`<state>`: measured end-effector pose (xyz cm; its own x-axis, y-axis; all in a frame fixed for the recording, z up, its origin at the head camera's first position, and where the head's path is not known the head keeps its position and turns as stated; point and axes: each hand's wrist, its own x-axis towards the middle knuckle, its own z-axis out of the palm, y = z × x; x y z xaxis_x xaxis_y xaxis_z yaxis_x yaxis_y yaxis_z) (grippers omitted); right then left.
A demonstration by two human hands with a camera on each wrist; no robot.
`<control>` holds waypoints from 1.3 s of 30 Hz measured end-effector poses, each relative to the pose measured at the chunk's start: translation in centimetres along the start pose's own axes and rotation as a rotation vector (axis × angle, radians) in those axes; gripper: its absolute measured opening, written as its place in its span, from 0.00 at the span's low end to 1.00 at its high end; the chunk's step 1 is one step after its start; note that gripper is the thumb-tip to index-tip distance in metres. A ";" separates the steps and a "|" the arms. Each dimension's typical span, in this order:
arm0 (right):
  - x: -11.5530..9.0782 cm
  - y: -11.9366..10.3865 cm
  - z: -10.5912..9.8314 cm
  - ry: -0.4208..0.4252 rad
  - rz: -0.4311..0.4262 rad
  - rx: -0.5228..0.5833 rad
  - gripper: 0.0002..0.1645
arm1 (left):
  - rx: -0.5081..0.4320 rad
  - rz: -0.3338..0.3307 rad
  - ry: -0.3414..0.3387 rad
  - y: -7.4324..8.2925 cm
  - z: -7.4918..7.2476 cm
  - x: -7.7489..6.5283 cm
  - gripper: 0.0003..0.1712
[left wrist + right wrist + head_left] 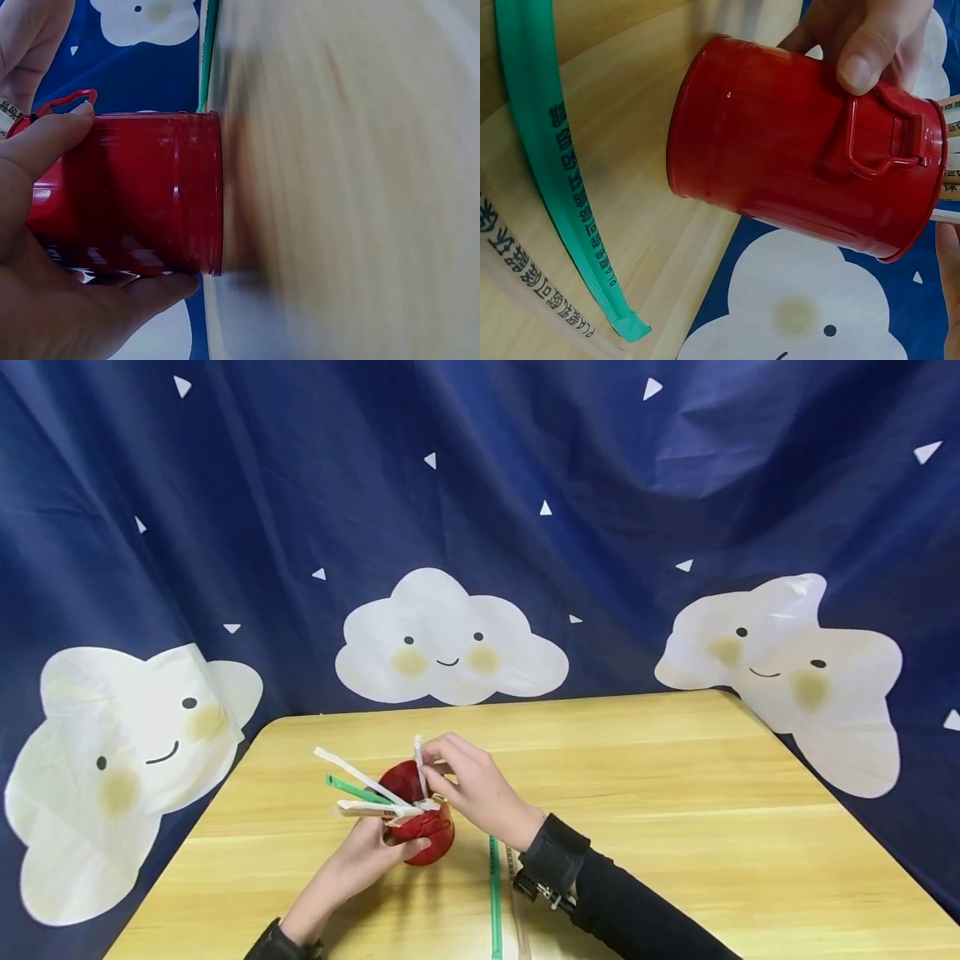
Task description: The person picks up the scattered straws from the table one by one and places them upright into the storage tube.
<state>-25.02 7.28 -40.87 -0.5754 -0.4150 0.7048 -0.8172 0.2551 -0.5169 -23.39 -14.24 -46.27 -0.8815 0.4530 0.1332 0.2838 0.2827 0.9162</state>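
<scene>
My left hand (360,864) grips a small red metal bucket (437,850) from the left, with the thumb near a wire handle (855,142) on its side. Several paper-wrapped straws stick out of the bucket's mouth, among them a green one (356,788) and a white one (352,766), leaning left. Over the rim my right hand (480,785) pinches a white-wrapped straw (419,756) that stands nearly upright, its lower end at the bucket's mouth. In the left wrist view the bucket (142,195) lies within the curve of the thumb and fingers, its base close to the tabletop.
On the wooden table (675,827), below my right forearm, a green wrapped straw (495,893) and a pale brown wrapped straw (519,906) lie side by side, printed with dark characters. A dark blue curtain (487,535) with smiling clouds hangs behind the table.
</scene>
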 end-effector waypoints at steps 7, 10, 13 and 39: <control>-0.1 0.1 -0.1 -0.098 0.034 -0.103 0.08 | -0.018 0.034 -0.024 0.0 -0.1 -0.1 0.42; -0.3 -0.1 0.0 -0.137 0.052 -0.129 0.08 | -0.023 0.049 -0.039 -0.2 -0.1 -0.3 0.42; -0.5 -0.1 -0.1 -0.135 0.060 -0.145 0.09 | -0.018 0.062 -0.046 -0.4 -0.1 -0.4 0.39; -7.7 1.7 -5.4 -0.390 0.700 -0.485 0.11 | 0.003 0.049 0.016 -0.1 0.3 -0.1 0.36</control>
<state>-22.17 15.60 -44.56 -0.9614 -0.2703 0.0518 -0.2649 0.8576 -0.4408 -23.19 -14.01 -46.47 -0.8727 0.4523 0.1838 0.3275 0.2632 0.9075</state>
